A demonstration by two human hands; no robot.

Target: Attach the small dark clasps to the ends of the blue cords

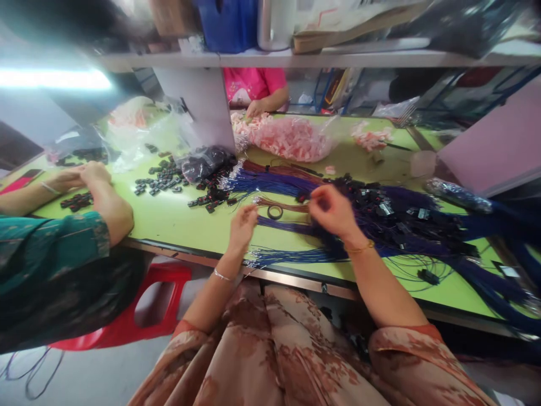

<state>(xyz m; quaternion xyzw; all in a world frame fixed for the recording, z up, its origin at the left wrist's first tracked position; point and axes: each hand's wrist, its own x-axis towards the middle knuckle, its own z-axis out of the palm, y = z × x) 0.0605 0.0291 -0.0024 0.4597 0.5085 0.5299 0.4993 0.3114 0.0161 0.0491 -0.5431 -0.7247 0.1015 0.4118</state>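
Observation:
My left hand [243, 228] is closed in a pinch near the silvery ends of a brown wire bundle [285, 205]; what is between its fingertips is too small to make out. To the right, my right hand [333, 210] is curled shut, slightly blurred, over the wires. A small black and red piece [302, 198] shows beside its fingertips, and whether it is gripped is unclear. Between the hands lies a black ring [275, 212], perhaps a tape roll. Blue wires [291, 256] with bare metal ends stretch along the table edge below my hands.
Black connectors [163, 177] are scattered on the green table [194, 228]. A dark heap of wired connectors [393, 214] lies right. Pink pieces fill a plastic bag [291, 138] near a person opposite. Another person's arm [107, 206] rests left. A shelf [253, 60] overhangs; a red stool [164, 293] stands below.

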